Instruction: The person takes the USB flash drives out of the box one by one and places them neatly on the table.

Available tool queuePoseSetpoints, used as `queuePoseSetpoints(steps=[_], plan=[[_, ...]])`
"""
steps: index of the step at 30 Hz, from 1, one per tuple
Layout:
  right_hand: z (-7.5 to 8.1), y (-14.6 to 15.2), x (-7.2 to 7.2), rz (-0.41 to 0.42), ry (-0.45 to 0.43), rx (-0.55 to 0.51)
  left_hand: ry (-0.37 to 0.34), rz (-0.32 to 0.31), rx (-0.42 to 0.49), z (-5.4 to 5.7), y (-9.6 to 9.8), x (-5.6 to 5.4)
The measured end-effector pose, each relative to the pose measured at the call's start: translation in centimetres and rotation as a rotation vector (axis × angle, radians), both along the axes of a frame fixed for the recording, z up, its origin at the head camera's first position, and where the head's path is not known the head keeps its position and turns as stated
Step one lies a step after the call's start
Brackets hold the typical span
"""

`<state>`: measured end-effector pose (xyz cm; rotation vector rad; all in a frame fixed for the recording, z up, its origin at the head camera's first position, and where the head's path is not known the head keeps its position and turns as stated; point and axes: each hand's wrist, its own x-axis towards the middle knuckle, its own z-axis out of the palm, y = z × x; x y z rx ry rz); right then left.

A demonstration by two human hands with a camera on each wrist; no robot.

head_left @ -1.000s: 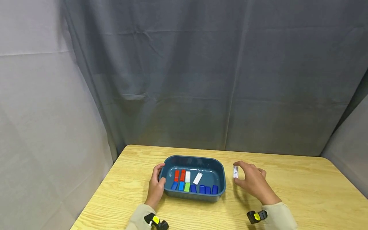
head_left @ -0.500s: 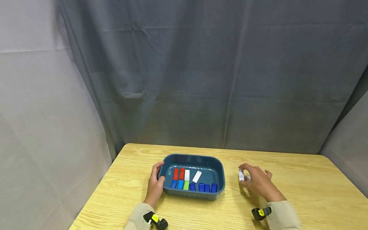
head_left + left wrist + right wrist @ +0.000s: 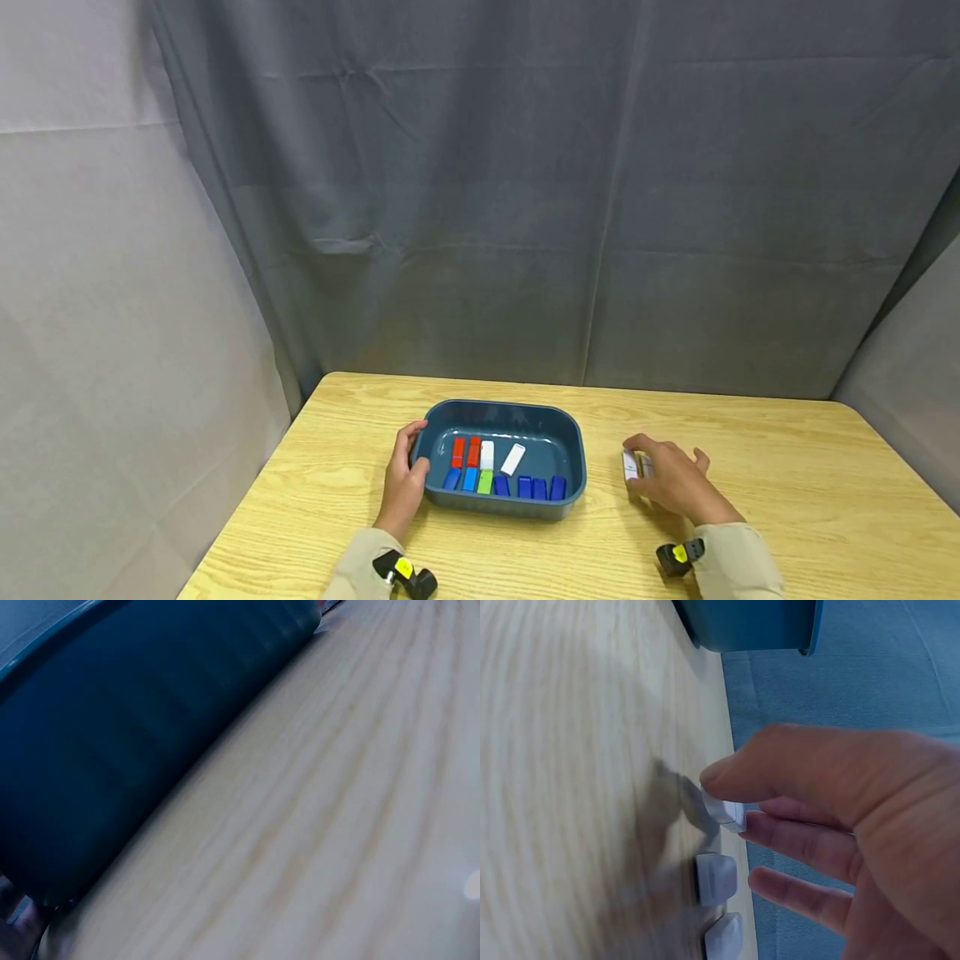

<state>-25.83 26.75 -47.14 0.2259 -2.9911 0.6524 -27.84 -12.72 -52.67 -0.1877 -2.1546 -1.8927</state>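
My left hand (image 3: 406,485) grips the left end of a dark teal tray (image 3: 502,507), thumb on the near side and fingers at the rim. Right of the tray, my right hand (image 3: 675,481) pinches a white USB stick (image 3: 630,465) lengthwise between thumb and fingertip, low over the table. In the right wrist view, two more white USB sticks (image 3: 717,878) lie in a row beside it. Inside the tray are red USB sticks (image 3: 473,452), a light blue one (image 3: 469,479), a green one (image 3: 485,482), white ones (image 3: 513,459) and several dark blue ones (image 3: 539,488).
Everything stands on a light wood table (image 3: 787,483). A grey curtain (image 3: 480,208) hangs behind its far edge, and pale cloth (image 3: 112,333) hangs at the left. Each wrist wears a small black camera (image 3: 675,557).
My right hand has moved right, away from the tray, and down toward the table with the white USB stick. My left hand stays on the tray; the tray's contents look the same.
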Motion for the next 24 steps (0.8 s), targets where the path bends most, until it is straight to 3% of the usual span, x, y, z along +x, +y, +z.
queuePoseSetpoints(steps=[24], plan=[[-0.31, 0.15, 0.04, -0.006, -0.04, 0.005, -0.003, 0.01, -0.014, 0.17, 0.03, 0.11]])
